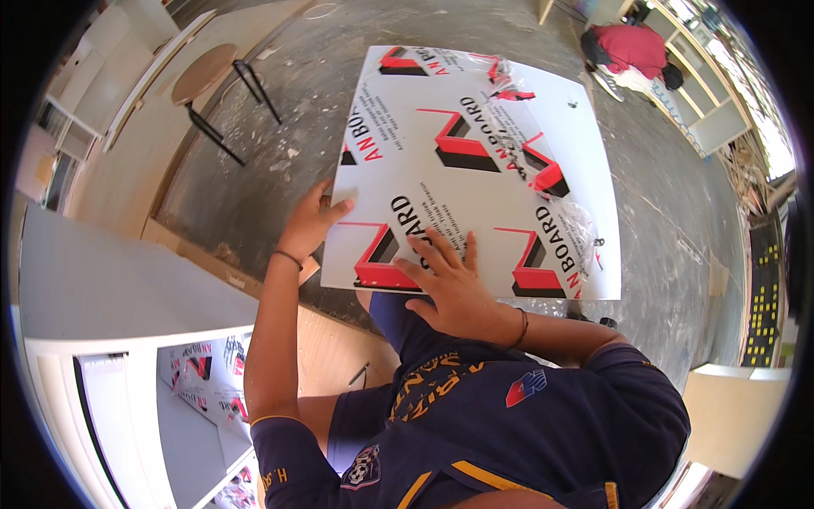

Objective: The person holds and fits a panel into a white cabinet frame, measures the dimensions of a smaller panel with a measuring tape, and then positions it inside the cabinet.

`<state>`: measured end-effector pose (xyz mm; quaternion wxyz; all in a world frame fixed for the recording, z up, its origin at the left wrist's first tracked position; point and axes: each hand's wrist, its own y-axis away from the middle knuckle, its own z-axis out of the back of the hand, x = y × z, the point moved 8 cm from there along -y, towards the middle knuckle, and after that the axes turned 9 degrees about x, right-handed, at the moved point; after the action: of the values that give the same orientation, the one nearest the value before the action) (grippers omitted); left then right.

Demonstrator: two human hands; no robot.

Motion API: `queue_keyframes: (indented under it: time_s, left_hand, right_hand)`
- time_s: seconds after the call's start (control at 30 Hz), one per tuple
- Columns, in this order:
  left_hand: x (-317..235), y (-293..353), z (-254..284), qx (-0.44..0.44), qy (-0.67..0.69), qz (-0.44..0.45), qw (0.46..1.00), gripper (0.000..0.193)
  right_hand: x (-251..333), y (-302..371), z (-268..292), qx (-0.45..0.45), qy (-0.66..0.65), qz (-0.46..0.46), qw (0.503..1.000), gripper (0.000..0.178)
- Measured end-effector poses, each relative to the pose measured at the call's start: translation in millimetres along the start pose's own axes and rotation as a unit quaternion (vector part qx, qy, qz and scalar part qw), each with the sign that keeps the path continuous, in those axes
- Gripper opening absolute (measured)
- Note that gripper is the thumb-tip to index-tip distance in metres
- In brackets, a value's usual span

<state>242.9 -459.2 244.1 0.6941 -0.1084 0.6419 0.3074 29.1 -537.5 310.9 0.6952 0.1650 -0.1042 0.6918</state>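
Observation:
A white rectangular board (604,170) lies before me above my lap. Clear protective film (475,199) with red and black print covers most of it. Along the right part that film is torn and crumpled, and a bare white strip shows beside it. Two small dark fittings (599,243) sit on this strip. My left hand (312,222) grips the board's left edge, thumb on top and the other fingers around the side. Flat on the film near the front edge rests my right hand (454,284), fingers spread and holding nothing.
A round-topped stool (206,75) with black legs is at the far left. The grey top of a white cabinet (127,288) fills the near left, with film-covered panels inside. At the far right, a maroon cloth bundle (629,49) lies by an open shelf unit (721,127) on the stained floor (661,204).

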Motion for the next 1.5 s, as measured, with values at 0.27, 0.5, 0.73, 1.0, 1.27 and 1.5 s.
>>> queue_keyframes:
  time_s: [0.27,0.5,0.73,1.0,1.27,1.5]
  left_hand:
    - [12.9,232.4,72.3,-0.147,0.023,0.022,0.989,0.057]
    - [213.9,531.1,2.1,-0.725,0.248,0.057,0.64,0.032]
    - [386.5,601.1,-201.2,-0.836,0.184,0.326,0.401,0.03]
    - [368.0,593.9,-218.3,-0.787,-0.009,0.457,0.414,0.046]
    - [436.4,588.1,-289.8,-0.816,0.337,0.335,0.33,0.067]
    - [453.5,589.6,-287.7,-0.831,0.353,0.339,0.266,0.033]
  right_hand:
    - [74.9,-33.2,-21.4,-0.025,-0.075,0.188,0.979,0.049]
    - [150.7,-14.8,-48.8,-0.018,-0.232,0.352,0.907,0.03]
    - [165.4,-29.0,-96.5,0.098,-0.282,0.341,0.892,0.026]
    - [234.2,-42.6,-132.1,0.158,-0.199,0.33,0.909,0.027]
    - [280.7,-76.3,-147.7,0.066,-0.266,0.298,0.915,0.032]
    - [264.3,-142.2,-100.0,-0.052,-0.374,0.172,0.91,0.058]
